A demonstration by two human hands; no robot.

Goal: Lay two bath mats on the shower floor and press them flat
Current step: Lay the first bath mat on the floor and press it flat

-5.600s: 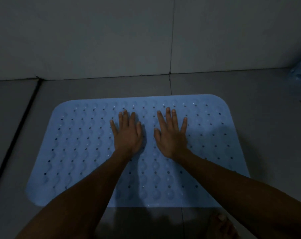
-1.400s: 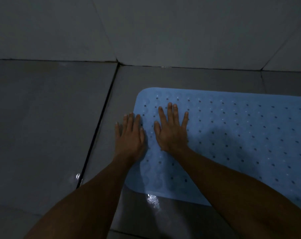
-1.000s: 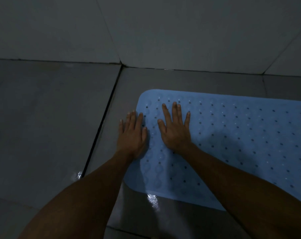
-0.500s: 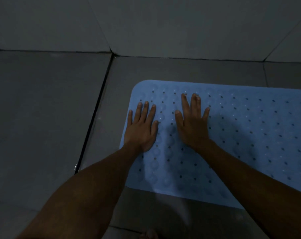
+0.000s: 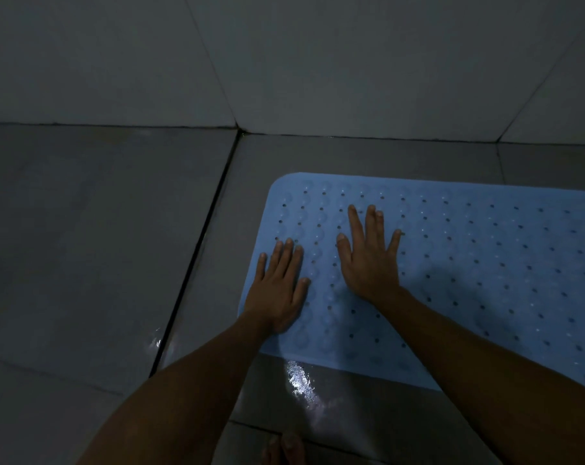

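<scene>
Palms are down flat on the light blue bath mat [image 5: 468,263], which lies on the grey tiled shower floor [image 5: 100,246] close to the base of the tiled wall [image 5: 317,62]. I see my left hand [image 5: 277,290] spread with straight fingers near the mat's left edge, its little finger at that edge, and my right hand [image 5: 368,260] spread likewise just beside it, further in and a little nearer the wall. Neither grips anything; both press. I judge they sit here because this left end is the part being seated: the floor shows a wet sheen [image 5: 301,380] just in front of the mat, so the mat probably needs firm pressure to stick.

The mat's long axis runs left to right, roughly along the wall, with its rounded far-left corner [image 5: 284,182] pointing toward the dark floor joint [image 5: 197,250]. Its right end passes out of view. Only one mat shows, so I take the second as not yet laid. Toes [image 5: 284,448] show at the bottom edge.
</scene>
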